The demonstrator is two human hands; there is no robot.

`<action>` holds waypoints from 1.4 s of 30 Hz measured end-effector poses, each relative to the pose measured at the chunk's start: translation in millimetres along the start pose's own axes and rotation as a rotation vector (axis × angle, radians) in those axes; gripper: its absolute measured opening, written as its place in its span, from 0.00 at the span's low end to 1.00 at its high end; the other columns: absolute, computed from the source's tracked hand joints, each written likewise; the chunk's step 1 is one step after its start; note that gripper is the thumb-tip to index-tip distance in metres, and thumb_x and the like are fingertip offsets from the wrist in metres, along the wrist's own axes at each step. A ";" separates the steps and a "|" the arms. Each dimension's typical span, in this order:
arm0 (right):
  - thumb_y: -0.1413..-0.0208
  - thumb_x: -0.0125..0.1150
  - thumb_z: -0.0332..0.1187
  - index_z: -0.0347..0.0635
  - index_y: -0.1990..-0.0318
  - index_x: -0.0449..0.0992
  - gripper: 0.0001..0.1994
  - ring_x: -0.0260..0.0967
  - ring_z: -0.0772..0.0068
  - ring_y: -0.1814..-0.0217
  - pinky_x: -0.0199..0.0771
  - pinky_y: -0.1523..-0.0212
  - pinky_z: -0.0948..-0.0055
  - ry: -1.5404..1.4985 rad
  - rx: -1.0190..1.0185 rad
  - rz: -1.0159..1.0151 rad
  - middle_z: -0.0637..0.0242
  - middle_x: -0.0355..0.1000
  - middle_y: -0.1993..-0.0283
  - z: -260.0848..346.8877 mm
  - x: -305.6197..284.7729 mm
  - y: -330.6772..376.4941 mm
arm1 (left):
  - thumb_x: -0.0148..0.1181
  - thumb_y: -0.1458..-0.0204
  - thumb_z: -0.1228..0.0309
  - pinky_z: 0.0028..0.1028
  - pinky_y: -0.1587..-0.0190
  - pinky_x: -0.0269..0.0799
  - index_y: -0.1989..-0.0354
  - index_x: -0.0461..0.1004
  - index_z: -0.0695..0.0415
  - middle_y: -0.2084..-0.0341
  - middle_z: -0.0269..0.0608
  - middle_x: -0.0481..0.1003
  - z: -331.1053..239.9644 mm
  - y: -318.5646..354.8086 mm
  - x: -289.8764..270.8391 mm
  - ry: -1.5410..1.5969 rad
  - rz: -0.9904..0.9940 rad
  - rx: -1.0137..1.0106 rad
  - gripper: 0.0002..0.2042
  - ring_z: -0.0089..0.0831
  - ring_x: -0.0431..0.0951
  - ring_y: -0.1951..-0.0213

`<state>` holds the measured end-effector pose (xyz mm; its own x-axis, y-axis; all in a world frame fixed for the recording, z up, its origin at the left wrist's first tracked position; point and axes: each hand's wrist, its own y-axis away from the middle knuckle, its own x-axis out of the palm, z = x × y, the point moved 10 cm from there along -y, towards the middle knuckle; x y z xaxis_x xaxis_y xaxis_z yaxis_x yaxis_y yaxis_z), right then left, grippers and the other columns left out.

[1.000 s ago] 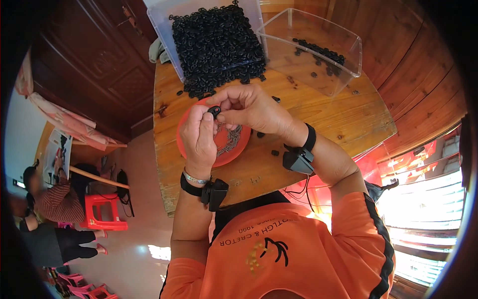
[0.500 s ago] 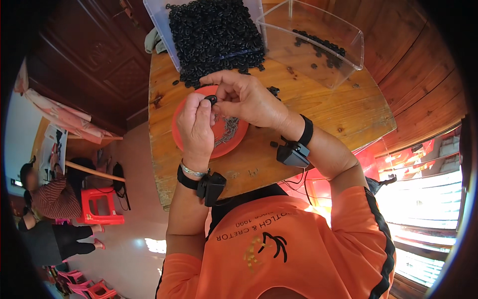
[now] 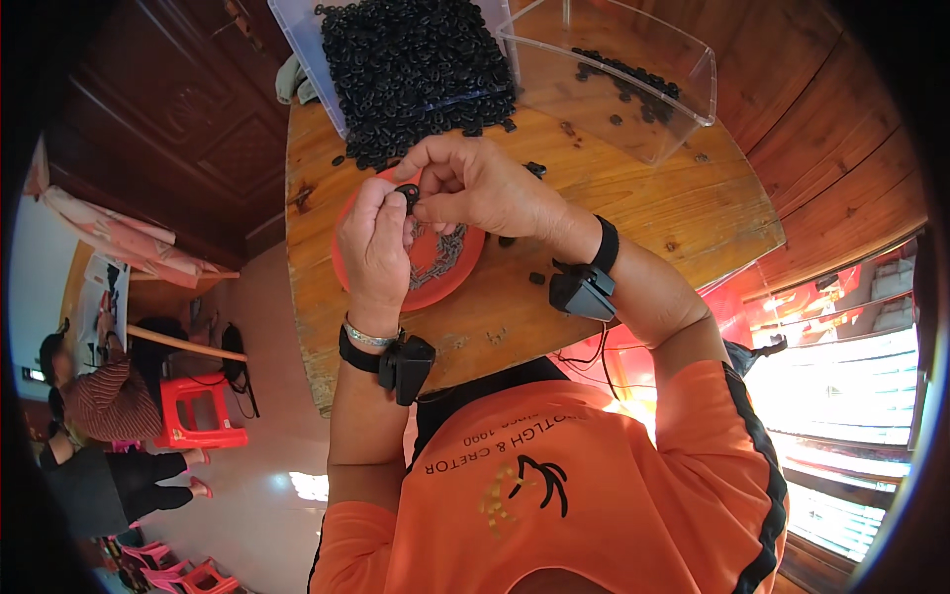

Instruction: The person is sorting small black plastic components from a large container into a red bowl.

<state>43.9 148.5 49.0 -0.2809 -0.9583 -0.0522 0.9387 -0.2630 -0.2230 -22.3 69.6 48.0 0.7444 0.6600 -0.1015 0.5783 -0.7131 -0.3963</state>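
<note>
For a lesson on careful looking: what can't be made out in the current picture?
Head view: some of the orange bowl, hidden by the left hand.
Head view: far end of the translucent bin, cut off by the top edge.
Head view: whether the right hand grips the black piece, too small to tell.

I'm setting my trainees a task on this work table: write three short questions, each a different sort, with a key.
1. True or false: the right hand lies flat on the floor.
2. What lies in the orange-red bowl? A red beads; B slim grey pieces; C white cups.
3. Which holds more black parts, the left tub or the right tub?

Key: 1 false, the right hand is raised near the left hand; 2 B, slim grey pieces; 3 the left tub.
</note>
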 end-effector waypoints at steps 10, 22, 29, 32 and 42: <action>0.51 0.61 0.22 0.36 0.58 0.71 0.12 0.67 0.85 0.73 0.68 0.73 0.84 0.047 0.030 0.026 0.70 0.70 0.74 2.7 -3.1 1.3 | 0.46 0.44 0.71 0.18 0.78 0.56 0.74 0.65 0.60 0.84 0.28 0.62 -1.8 -1.1 4.0 -0.065 0.081 0.016 0.08 0.15 0.60 0.81; 0.52 0.61 0.21 0.36 0.60 0.72 0.10 0.67 0.85 0.72 0.68 0.73 0.85 0.054 -0.022 -0.015 0.71 0.70 0.73 4.0 -6.0 0.7 | 0.46 0.45 0.73 0.19 0.79 0.56 0.75 0.66 0.61 0.85 0.29 0.62 2.8 -1.6 3.6 0.007 0.080 -0.016 0.08 0.16 0.60 0.82; 0.51 0.60 0.21 0.35 0.59 0.72 0.10 0.67 0.85 0.76 0.69 0.74 0.84 -0.023 0.004 -0.015 0.70 0.71 0.74 7.9 -7.8 1.7 | 0.49 0.48 0.74 0.24 0.74 0.63 0.70 0.67 0.62 0.82 0.34 0.67 -4.7 -0.8 4.8 -0.089 0.124 0.073 0.04 0.22 0.67 0.78; 0.51 0.60 0.22 0.35 0.59 0.73 0.10 0.67 0.85 0.76 0.69 0.74 0.85 -0.042 0.015 -0.018 0.70 0.71 0.74 8.6 -11.3 2.7 | 0.50 0.49 0.74 0.31 0.72 0.65 0.66 0.66 0.62 0.80 0.42 0.70 -22.9 0.6 11.6 -0.352 0.169 0.185 0.05 0.33 0.71 0.77; 0.49 0.58 0.22 0.34 0.56 0.75 0.12 0.69 0.84 0.74 0.71 0.72 0.85 -0.216 0.057 0.042 0.68 0.73 0.73 9.0 -11.4 2.9 | 0.49 0.45 0.70 0.36 0.70 0.66 0.63 0.66 0.62 0.76 0.48 0.71 -37.5 7.8 14.9 -0.565 0.099 0.458 0.08 0.45 0.72 0.73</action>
<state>51.6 157.6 57.7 -0.1976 -0.9687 0.1504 0.9602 -0.2221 -0.1693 5.8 65.0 77.7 0.4283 0.7072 -0.5625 0.2281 -0.6869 -0.6900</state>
